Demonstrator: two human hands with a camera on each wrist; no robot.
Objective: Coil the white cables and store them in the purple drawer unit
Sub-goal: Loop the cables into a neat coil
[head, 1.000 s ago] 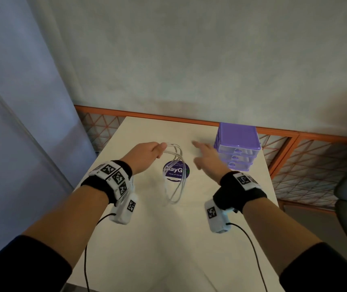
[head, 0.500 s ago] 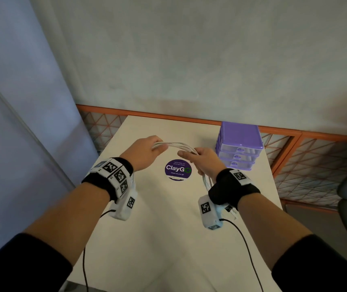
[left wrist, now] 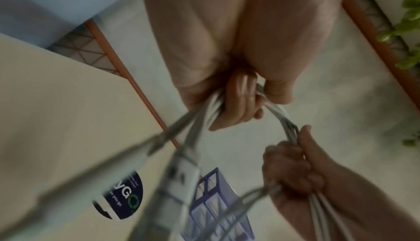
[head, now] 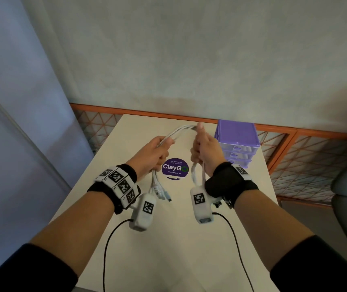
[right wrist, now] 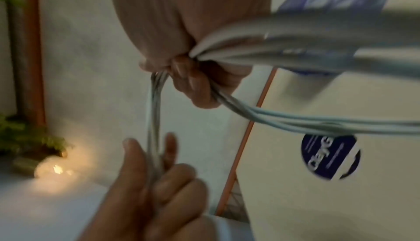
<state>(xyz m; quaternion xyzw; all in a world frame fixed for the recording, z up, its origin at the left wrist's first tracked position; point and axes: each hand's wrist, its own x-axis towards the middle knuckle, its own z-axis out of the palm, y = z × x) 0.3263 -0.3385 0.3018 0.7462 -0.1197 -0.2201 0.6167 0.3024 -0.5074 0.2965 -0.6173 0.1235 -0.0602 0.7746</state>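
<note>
Item: white cables (head: pixel 180 131), a bundle of several strands, held above the cream table (head: pixel 168 239) and arched between both hands. Left hand (head: pixel 154 153): fingers curled tight round the bundle, thumb pressed on top; loose ends with plugs (head: pixel 162 192) hang below the fist, near the wrist camera. Right hand (head: pixel 205 150): likewise a closed fist round the strands, thumb raised along them; a doubled length of cable drops from beneath the fist toward the wrist. The wrist views (both blurred) confirm each grip, with strands passing through the curled fingers (left wrist: pixel 240 104) of the left and out under those of the right (right wrist: pixel 195 86). Purple drawer unit (head: pixel 236 142): standing on the table's far right corner, just beside the right hand, apart from the cables; its clear-fronted drawers appear pushed in. Round purple sticker (head: pixel 175 169) marked "ClayGo": flat on the table, between and below the two hands. Black wristbands with printed markers on both wrists; thin black leads (head: pixel 109 245) trail from the wrist cameras toward the near table edge.
</note>
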